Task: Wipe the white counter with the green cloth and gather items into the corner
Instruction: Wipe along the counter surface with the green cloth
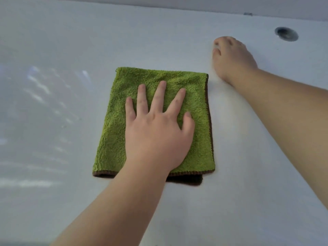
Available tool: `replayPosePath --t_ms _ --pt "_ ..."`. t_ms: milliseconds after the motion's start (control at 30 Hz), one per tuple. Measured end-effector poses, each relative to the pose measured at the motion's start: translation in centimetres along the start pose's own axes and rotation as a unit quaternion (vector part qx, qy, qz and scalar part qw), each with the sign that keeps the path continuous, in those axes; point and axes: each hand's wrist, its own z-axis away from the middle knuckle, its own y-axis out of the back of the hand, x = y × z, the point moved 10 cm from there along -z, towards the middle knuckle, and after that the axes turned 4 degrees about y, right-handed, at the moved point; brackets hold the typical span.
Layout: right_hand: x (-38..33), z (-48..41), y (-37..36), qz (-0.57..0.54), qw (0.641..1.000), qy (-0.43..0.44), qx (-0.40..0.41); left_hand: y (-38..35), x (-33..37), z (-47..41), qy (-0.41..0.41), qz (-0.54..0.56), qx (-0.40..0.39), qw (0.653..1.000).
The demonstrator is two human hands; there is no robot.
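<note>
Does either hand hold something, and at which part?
The left hand only presses flat on the middle of the green cloth; the right hand is blurred, cannot tell.

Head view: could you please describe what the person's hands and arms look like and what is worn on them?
The left hand and right hand are bare, as are both forearms to the frame edges: no sleeves, gloves, watch, bracelet or rings show. Left fingernails look short and unpainted. The right fingertips are too blurred to tell.
</note>
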Motion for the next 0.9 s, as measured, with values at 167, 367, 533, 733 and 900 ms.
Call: replayPosePath --t_ms 167,367,533,733,900 --pt "0.0 0.4 0.0 -0.003 1.0 -0.001 -0.006 0.3 -0.8 5.2 0.006 -0.001 0.007 1.0" --pt "0.0 0.6 -0.1 0.002 1.0 -0.007 -0.012 0.8 -0.8 5.4 0.021 0.001 0.004 1.0" --pt "-0.2 1.0 -0.1 0.006 1.0 -0.002 -0.004 0.6 -0.7 3.1 0.039 -0.007 -0.021 0.999" --pt "-0.5 0.9 0.0 0.017 1.0 0.003 0.003 0.9 -2.0 -3.4 0.057 -0.012 -0.007 0.998" --pt "-0.6 0.8 -0.1 0.033 0.999 0.002 0.001 1.1 -3.2 -9.8 0.059 -0.005 -0.003 0.998"
